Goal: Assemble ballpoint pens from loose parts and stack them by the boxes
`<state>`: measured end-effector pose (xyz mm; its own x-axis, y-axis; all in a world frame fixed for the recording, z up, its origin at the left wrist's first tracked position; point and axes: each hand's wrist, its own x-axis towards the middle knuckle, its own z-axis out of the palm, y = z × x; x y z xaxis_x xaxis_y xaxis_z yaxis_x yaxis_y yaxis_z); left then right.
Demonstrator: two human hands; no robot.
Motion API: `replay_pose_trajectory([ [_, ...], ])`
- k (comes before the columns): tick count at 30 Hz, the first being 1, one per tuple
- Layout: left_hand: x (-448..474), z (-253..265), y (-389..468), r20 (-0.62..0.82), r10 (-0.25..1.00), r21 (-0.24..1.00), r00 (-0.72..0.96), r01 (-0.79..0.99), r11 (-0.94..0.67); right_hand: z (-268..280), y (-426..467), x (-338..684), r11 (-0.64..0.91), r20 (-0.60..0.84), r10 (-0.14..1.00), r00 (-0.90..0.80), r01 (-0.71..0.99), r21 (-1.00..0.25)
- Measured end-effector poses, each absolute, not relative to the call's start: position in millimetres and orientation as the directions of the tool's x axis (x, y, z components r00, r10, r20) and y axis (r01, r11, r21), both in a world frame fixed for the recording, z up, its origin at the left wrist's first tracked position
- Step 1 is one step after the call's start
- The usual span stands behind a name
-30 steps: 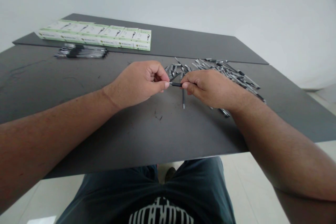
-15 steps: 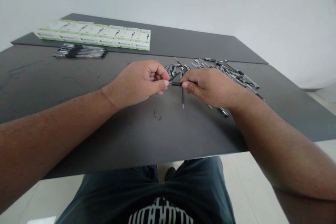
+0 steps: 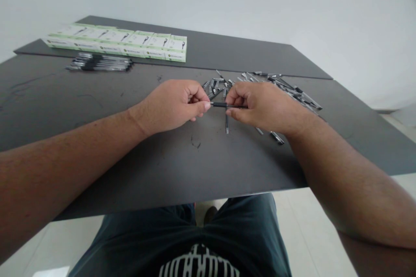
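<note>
A pen (image 3: 219,104) with a black grip lies level between my two hands, above the table. My left hand (image 3: 177,104) pinches its left, tip end between thumb and forefinger. Around the barrel at the right end of the grip, the thumb and fingers of my right hand (image 3: 260,106) are loosely closed, and the pen's rear part shows between them. Whether both right fingertips press on the barrel is hard to see. Just under the held pen, another pen part (image 3: 227,124) lies on the table, pointing toward me. Small clear caps (image 3: 216,84) lie behind my hands.
Loose pen parts (image 3: 300,95) are strewn behind and right of my right hand, with a few (image 3: 277,138) nearer me. A bundle of pens (image 3: 99,62) lies at the back left. Behind it stands a row of green-white boxes (image 3: 143,54) on the grey table (image 3: 182,169).
My right thumb and fingers have loosened and parted somewhat, so more of the pen shows between them. My left hand keeps its pinch, almost in the same place.
</note>
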<state>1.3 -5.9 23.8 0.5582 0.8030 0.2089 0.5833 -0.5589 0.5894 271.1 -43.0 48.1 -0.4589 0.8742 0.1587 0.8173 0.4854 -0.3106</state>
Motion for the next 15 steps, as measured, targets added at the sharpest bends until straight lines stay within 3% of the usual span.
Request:
replay_pose_trajectory([
  [5, 0.4, 23.6, -7.1, 0.234, 0.794, 0.578, 0.561, 0.576, -0.578, 53.3, -44.2, 269.2, 0.543, 0.115, 0.839, -0.531, 0.807, -0.232],
  [11, 1.2, 23.3, -7.3, 0.22, 0.794, 0.572, 0.566, 0.584, -0.575, 51.2, -43.9, 269.7, 0.494, 0.134, 0.869, -0.476, 0.823, -0.28],
  [15, 1.2, 23.5, -6.8, 0.226, 0.788, 0.573, 0.573, 0.576, -0.583, 52.5, -43.6, 270.1, 0.553, 0.116, 0.832, -0.542, 0.8, -0.233],
])
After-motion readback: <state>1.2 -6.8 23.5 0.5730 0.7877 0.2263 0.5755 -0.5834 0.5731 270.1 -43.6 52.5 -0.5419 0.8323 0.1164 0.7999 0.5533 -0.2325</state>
